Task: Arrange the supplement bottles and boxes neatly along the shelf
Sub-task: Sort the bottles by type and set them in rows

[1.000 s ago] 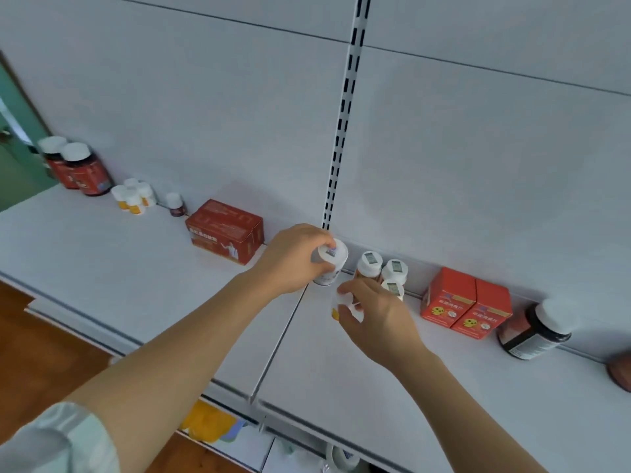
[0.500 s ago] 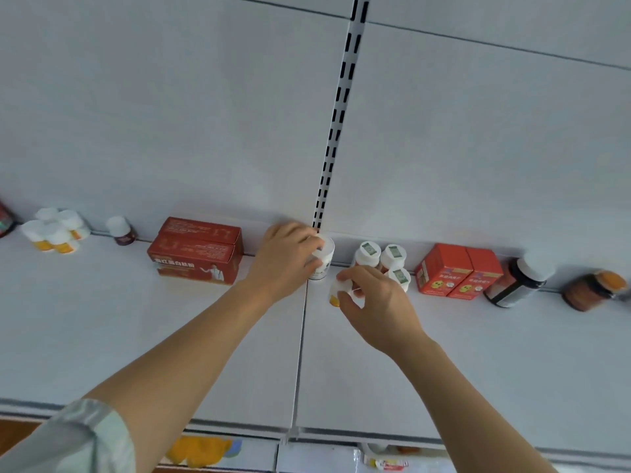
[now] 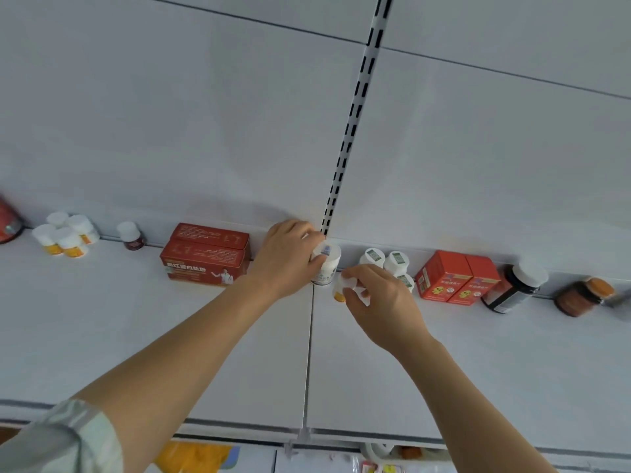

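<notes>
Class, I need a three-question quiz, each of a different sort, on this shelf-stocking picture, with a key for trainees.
1. True or false: the left hand holds the white bottle standing at the shelf seam.
2. What does the right hand pinch? A) a red box B) a small white bottle with an orange base C) a dark jar
3. Fill in: the pair of small red boxes stands between the white-capped bottles and the ____ bottle with a white cap.

Key: 1 true; 2 B; 3 dark
</notes>
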Motion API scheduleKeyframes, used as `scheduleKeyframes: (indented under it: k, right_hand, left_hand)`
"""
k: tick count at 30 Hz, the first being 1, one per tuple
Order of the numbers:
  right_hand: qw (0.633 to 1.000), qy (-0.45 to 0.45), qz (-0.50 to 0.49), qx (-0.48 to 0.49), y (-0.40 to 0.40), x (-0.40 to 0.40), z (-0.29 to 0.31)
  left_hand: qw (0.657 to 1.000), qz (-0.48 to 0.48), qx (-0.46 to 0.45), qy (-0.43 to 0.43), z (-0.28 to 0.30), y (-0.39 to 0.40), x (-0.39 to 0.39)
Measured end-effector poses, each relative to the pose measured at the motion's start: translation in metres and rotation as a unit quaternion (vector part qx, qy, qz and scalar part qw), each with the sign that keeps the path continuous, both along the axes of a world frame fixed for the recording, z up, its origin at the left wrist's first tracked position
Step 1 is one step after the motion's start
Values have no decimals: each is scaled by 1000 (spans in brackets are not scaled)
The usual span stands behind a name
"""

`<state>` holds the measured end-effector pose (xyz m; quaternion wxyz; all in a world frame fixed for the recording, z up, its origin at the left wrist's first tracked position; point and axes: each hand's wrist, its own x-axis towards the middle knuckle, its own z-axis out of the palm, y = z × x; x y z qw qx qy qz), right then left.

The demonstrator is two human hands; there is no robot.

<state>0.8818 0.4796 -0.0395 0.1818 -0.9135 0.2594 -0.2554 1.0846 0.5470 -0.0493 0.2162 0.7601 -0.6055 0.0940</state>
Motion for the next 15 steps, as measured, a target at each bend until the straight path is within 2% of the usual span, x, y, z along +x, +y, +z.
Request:
scheduleKeyframes:
  k: [6,15]
  right_hand:
    - [995,-62,67,-30,7,33,7]
    - [979,-87,173,-62,74,113,2]
  left_hand:
    - [997,57,-28,-42,20,44,15]
    - [983,172,-50,-31,27,150,64]
